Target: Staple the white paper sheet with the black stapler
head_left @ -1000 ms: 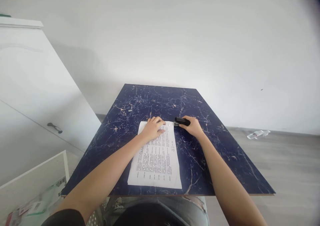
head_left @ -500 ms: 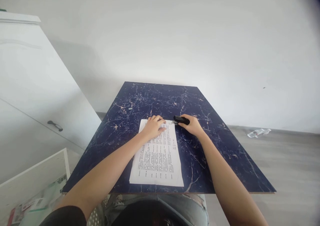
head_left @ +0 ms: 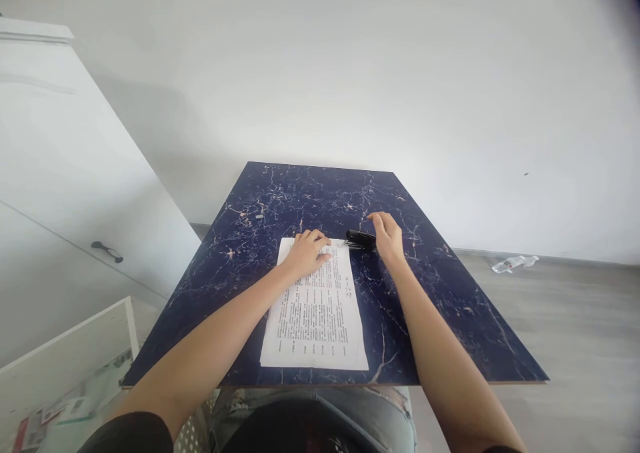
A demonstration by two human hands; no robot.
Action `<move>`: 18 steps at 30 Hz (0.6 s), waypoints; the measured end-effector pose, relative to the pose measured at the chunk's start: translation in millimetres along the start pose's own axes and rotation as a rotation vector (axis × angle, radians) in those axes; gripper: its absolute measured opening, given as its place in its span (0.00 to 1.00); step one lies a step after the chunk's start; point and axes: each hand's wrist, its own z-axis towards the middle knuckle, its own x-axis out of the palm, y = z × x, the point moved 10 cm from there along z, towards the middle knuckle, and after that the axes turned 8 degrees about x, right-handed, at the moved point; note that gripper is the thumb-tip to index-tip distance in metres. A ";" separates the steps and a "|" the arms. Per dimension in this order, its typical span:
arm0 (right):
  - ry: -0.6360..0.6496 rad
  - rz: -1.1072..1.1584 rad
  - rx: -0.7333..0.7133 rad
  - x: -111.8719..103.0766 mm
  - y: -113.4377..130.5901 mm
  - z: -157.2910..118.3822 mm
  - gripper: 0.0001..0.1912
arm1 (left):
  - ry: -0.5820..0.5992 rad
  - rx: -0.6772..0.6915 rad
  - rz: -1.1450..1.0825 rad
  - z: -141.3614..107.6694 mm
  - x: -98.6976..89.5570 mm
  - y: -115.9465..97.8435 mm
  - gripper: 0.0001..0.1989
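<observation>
Printed paper sheets (head_left: 320,326) lie on the dark blue marbled table (head_left: 320,199), near its front edge. My left hand (head_left: 306,254) rests on the upper part of the paper, fingers spread. A black stapler (head_left: 360,240) lies at the paper's top right corner; whether its jaw reaches over the edge is too small to tell. My right hand (head_left: 389,238) is raised just to the right of the stapler, its fingers apart from the stapler body and bent loosely, with nothing seen in them. It partly hides the stapler's rear end.
A small pale staple strip or similar bit (head_left: 259,217) lies on the table's left part. A white cabinet (head_left: 65,146) stands at the left, above an open drawer (head_left: 70,399) with papers. Clear plastic packaging (head_left: 515,263) lies on the floor at the right.
My right hand has let go of the stapler and lifted slightly up and to the right. My left hand stays on the paper. The view has shifted slightly.
</observation>
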 end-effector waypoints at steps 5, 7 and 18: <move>0.071 -0.307 -0.115 37.7 30.2 -7.3 0.20 | -0.005 0.011 0.002 -0.4 -1.5 -1.2 0.14; 0.099 -0.413 -0.116 45.9 30.7 -10.4 0.20 | -0.012 0.010 0.006 -0.3 -2.4 -1.3 0.13; 0.074 -0.652 -0.184 52.6 41.8 -19.3 0.20 | -0.003 -0.006 0.004 -0.8 -2.0 -1.9 0.14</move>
